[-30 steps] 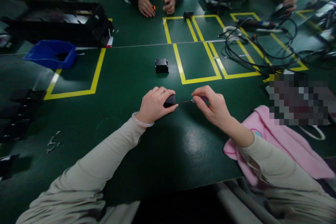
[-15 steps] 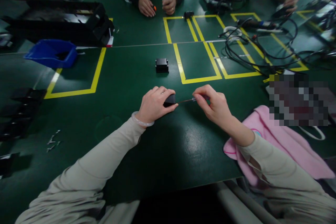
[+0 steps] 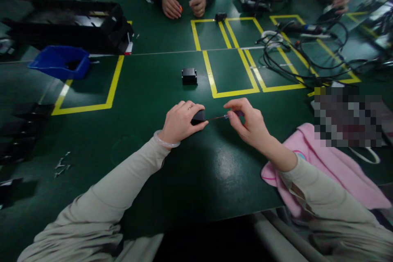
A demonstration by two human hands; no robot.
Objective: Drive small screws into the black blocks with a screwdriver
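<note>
Small black box-shaped part of hard-looking material (image 3: 199, 117), head view: at the centre, largely covered by the grip; resting on the smooth dark green tabletop (image 3: 184, 180) or just off it, cannot tell which.
Left hand (image 3: 183, 124): clamped on the black part from the left and above, with fingers over the far edge and thumb along the near one; right-hand end uncovered.
Right hand (image 3: 247, 122): curled on the handle of a slender metal-shafted, dark purplish-handled screwdriver (image 3: 225, 116), with index fingertip raised apart from thumb.
Screwdriver shaft: pointing left, nearly level, ending at or very near the uncovered end; contact too small to tell.
Black part's handling: probably light, stiff and rather slick, so liable to twist under a sideways push; unlikely to crush, perhaps easy to scratch.
Black part's best hold: across the two long sides, back from the shaft's tip.
Screwdriver's handling: likely light and rigid; best held by the handle.
Second black box-shaped part with shiny ends (image 3: 189, 76): lying apart, beyond both hands.
</note>
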